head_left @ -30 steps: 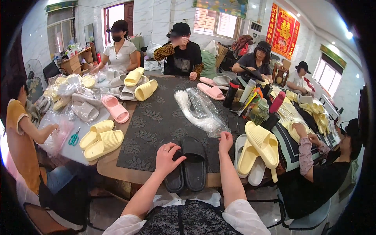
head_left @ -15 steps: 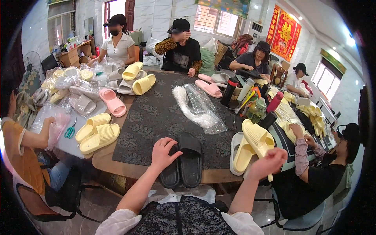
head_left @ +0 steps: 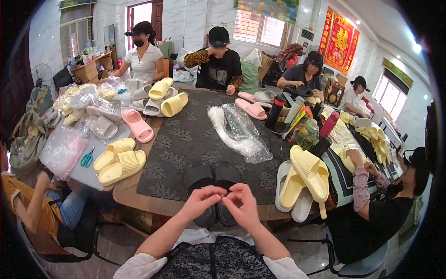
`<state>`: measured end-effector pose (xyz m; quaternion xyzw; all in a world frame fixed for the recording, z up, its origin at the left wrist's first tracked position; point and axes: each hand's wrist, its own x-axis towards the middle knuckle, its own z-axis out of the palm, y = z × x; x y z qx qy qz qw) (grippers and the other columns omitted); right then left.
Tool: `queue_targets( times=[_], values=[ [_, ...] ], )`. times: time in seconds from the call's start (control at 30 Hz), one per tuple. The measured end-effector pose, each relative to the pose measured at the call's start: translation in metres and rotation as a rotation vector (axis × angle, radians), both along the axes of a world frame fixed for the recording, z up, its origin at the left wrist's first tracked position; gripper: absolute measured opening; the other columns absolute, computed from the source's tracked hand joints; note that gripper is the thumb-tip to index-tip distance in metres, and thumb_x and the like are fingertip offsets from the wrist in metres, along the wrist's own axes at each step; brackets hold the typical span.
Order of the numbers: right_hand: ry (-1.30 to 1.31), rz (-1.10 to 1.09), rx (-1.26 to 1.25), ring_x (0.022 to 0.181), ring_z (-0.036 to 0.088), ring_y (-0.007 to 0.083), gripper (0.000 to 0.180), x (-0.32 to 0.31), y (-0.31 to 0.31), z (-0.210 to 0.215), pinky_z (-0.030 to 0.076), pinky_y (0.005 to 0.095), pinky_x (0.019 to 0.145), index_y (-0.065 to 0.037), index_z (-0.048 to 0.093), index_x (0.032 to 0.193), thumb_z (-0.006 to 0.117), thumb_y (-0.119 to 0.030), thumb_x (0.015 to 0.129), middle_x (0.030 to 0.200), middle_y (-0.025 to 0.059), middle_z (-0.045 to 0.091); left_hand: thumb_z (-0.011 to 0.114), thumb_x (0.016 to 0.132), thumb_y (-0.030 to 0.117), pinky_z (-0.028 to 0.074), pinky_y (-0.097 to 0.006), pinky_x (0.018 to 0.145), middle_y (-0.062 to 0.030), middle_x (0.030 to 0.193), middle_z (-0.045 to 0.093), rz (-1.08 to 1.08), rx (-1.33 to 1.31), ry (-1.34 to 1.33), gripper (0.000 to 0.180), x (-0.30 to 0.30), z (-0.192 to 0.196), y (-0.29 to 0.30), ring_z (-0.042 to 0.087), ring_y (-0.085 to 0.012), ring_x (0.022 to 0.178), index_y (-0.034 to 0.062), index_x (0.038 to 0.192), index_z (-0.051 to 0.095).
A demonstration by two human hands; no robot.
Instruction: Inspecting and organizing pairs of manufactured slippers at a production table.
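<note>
A pair of black slide slippers (head_left: pixel 226 175) lies side by side at the table's front edge, toes away from me. Above their heel halves my left hand (head_left: pixel 200 203) and my right hand (head_left: pixel 241 207) meet, thumbs and fingertips pinched close together. Whatever is between the fingertips, if anything, is too small to make out. Part of the slippers' footbeds is hidden behind my hands. Farther off on the dark patterned mat (head_left: pixel 169 139) lies a clear plastic bag (head_left: pixel 237 135) with a bundle of white strands.
Yellow slippers (head_left: pixel 123 166) stand to the left, near green-handled scissors (head_left: pixel 87 158) and a pink slipper (head_left: pixel 137 125). On the right are stacked yellow and grey slippers (head_left: pixel 309 172), a black bottle (head_left: pixel 274 111) and a pink bottle (head_left: pixel 329 123). Several co-workers sit around the tables.
My left hand has left the left black slipper, and my right hand has come in from the right; both now meet above the pair. At left, a co-worker's hand has withdrawn from the pink plastic.
</note>
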<state>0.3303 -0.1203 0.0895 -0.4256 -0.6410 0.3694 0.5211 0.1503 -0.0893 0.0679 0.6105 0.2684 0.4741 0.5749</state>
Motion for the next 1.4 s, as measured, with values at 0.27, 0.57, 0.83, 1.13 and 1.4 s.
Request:
queue_targets(
  times=[0.27,0.57,0.83,1.13,1.4],
  values=[
    [-0.052,0.099,-0.235,0.07,0.061,0.0053,0.018,-0.006,0.004,-0.033,0.047,0.0214,0.062,-0.002,0.064,0.099,0.069,-0.014,0.087,0.076,0.0014,0.066,0.066,0.089,0.012,0.046,-0.023,0.074,0.0007,0.086,0.066,0.227,-0.199,0.031,0.013,-0.028,-0.03,-0.001,0.058,-0.0067,0.08,0.0007,0.094,0.069],
    [-0.297,0.384,-0.409,0.061,0.059,0.0067,0.02,0.016,-0.017,-0.036,0.047,0.0249,0.057,-0.003,0.069,0.085,0.07,-0.023,0.084,0.067,0.0013,0.065,0.072,0.084,0.017,0.045,-0.025,0.066,-0.001,0.08,0.063,0.436,-0.04,0.288,0.017,-0.048,-0.042,0.015,0.056,-0.0081,0.073,0.0015,0.089,0.07],
    [-0.422,0.129,-0.453,0.058,0.067,0.0151,0.023,0.002,0.004,-0.057,0.051,0.0294,0.059,-0.005,0.069,0.077,0.067,-0.028,0.082,0.063,0.0037,0.068,0.072,0.082,0.017,0.047,-0.026,0.069,-0.003,0.088,0.062,0.658,0.078,0.389,0.019,-0.063,-0.036,0.031,0.057,-0.0109,0.074,0.005,0.097,0.069],
    [-0.625,-0.158,0.033,0.062,0.066,0.0302,0.023,-0.048,0.06,-0.061,0.053,0.0402,0.06,-0.008,0.069,0.074,0.067,-0.03,0.08,0.064,0.0122,0.066,0.063,0.088,0.039,0.05,-0.042,0.077,-0.0166,0.095,0.064,0.892,0.478,0.927,0.037,-0.059,-0.035,0.09,0.059,-0.0322,0.095,0.0039,0.095,0.07],
    [-0.827,-0.31,0.191,0.06,0.066,0.0309,0.019,-0.08,0.086,-0.072,0.053,0.043,0.056,-0.008,0.064,0.074,0.065,-0.025,0.083,0.066,0.0129,0.066,0.065,0.08,0.053,0.049,-0.043,0.092,-0.0191,0.106,0.066,0.645,0.136,1.469,0.05,-0.033,-0.04,0.156,0.054,-0.0395,0.109,0.0065,0.096,0.075]
  ],
)
